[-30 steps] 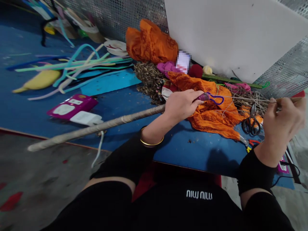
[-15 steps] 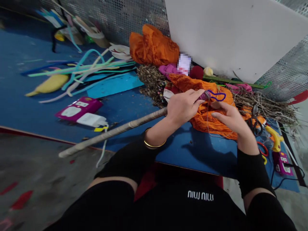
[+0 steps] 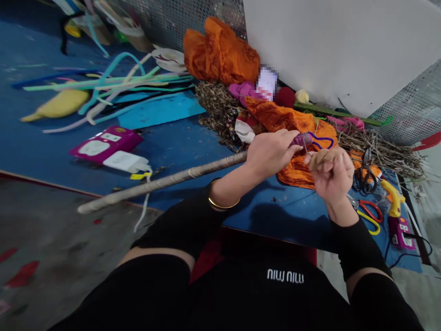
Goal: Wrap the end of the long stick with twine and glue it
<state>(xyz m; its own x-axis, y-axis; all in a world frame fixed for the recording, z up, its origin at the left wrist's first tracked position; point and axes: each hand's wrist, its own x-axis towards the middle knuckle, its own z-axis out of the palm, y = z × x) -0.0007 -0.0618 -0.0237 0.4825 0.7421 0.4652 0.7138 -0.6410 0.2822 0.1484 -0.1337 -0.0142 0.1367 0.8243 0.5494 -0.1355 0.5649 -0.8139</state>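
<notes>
My left hand (image 3: 267, 154) is wrapped round the upper end of a long stick (image 3: 165, 182), which slants down to the left past the table edge. Purple and greyish winding (image 3: 302, 139) covers the stick's tip beyond my fingers. From it sticks out a dark purple loop of cord (image 3: 331, 139). My right hand (image 3: 332, 174) is closed, palm turned up, just right of the tip, with a thin thread running from the winding to its curled fingers. Beneath and behind both hands lies crumpled orange cloth (image 3: 292, 172).
Scissors with red and yellow handles (image 3: 374, 216), black scissors (image 3: 365, 177) and a yellow glue gun (image 3: 392, 197) lie at right. Dry twigs (image 3: 389, 151) are behind them. A purple power strip (image 3: 106, 145) and foam-like coloured strips (image 3: 113, 85) lie at left on the blue table (image 3: 179, 140).
My right hand has turned palm up and its fingers have closed from a spread pose. My left hand keeps its hold on the stick. The view has shifted slightly.
</notes>
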